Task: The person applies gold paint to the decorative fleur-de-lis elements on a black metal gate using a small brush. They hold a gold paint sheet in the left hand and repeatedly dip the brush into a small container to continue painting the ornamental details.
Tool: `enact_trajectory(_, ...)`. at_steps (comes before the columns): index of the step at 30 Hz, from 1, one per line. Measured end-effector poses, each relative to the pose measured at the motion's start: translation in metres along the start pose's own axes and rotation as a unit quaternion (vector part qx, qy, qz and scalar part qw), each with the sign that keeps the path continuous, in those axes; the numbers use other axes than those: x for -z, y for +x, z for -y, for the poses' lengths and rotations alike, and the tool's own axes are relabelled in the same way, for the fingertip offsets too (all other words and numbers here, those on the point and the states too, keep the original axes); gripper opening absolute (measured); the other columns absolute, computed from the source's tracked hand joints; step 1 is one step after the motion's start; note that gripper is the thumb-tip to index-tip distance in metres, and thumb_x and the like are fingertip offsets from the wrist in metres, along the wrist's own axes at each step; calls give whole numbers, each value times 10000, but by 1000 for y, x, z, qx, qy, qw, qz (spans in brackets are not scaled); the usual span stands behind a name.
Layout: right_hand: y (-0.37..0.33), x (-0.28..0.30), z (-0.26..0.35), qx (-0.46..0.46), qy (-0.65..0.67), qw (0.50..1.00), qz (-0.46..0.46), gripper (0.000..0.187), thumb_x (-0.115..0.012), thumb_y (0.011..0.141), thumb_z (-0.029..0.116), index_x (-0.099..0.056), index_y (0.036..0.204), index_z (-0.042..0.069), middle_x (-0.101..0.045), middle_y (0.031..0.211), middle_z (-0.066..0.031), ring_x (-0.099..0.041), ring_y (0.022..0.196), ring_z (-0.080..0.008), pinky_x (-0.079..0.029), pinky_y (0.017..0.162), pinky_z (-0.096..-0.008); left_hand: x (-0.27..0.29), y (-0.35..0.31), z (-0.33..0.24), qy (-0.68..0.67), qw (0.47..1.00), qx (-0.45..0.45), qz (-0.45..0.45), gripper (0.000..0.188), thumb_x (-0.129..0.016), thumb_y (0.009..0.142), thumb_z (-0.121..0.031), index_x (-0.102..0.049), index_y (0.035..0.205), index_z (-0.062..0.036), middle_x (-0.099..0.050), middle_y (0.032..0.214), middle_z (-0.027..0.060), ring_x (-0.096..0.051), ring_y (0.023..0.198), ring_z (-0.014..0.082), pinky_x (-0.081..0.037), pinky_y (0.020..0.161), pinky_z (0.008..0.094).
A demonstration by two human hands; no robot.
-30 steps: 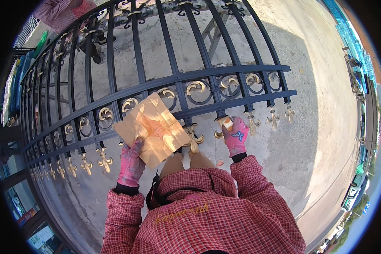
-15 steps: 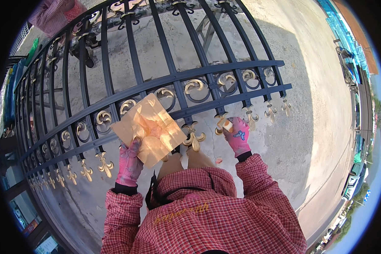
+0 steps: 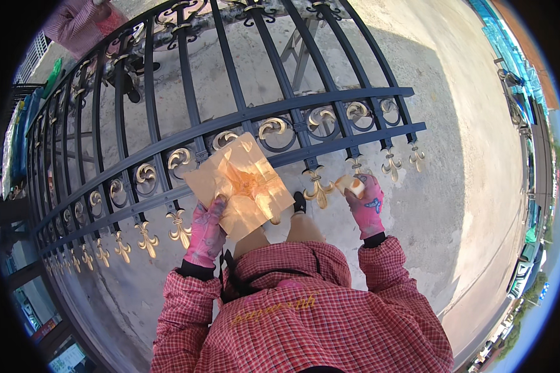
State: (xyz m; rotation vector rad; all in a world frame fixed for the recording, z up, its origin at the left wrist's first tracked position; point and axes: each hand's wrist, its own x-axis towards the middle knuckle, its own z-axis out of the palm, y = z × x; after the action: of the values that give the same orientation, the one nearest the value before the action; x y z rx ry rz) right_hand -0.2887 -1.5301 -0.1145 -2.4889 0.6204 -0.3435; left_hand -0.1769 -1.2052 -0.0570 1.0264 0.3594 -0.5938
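In pink gloves, my left hand (image 3: 206,233) grips the edge of a brown paper sheet (image 3: 272,200), with its thumb on top. Gold paint is smeared and pooled across the sheet's creased middle. My right hand (image 3: 369,211), also gloved, is closed around a small pale sponge (image 3: 351,184) with golden-brown stains. The sponge is between a gold fleur-de-lis finial (image 3: 318,188) and the finial to its right (image 3: 354,166). I cannot tell whether it touches either one. The finials line the near edge of a dark metal fence panel (image 3: 249,114). The sheet covers part of the panel.
Gold scrolls (image 3: 272,129) sit in rings between the panel's two rails. A grey stand (image 3: 302,53) is beneath the bars. Another person in a checked top (image 3: 78,28) is at the far left. Concrete ground (image 3: 417,205) lies around, sunlit on the right.
Both hands have moved right relative to the panel, the paper and sponge staying in them. The sponge has drawn away from one finial toward its right-hand neighbour. The view has shifted slightly.
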Motion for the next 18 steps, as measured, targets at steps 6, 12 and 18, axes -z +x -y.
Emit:
enact_trajectory(6, 37, 72, 23, -56, 260, 962, 61, 396, -705, 687, 49, -558, 1054, 48, -611, 991, -92, -625, 796, -201, -511, 645, -322, -72, 3, 60, 19, 1000, 10, 23, 298, -577, 901, -137, -504, 1182, -73, -570, 1084, 29, -576, 990, 153, -504, 855, 315)
enact_trajectory(12, 55, 98, 25, 218, 28, 964, 148, 546, -761, 566, 157, -547, 1065, 99, -569, 1087, -70, -515, 1042, -279, -329, 932, -404, -131, 11, 107, 79, 996, 16, 36, 289, -529, 921, -109, -498, 1206, -76, -568, 1097, 26, -577, 952, 130, -511, 813, 287)
enact_trajectory(18, 66, 110, 4, 315, 1, 929, 196, 499, -746, 561, 145, -556, 1020, 103, -570, 1035, -64, -532, 993, -277, -360, 898, -404, -160, 7, 119, 129, 991, 14, 4, 293, -540, 920, -133, -500, 1205, -81, -574, 1070, 18, -567, 955, 115, -498, 804, 268)
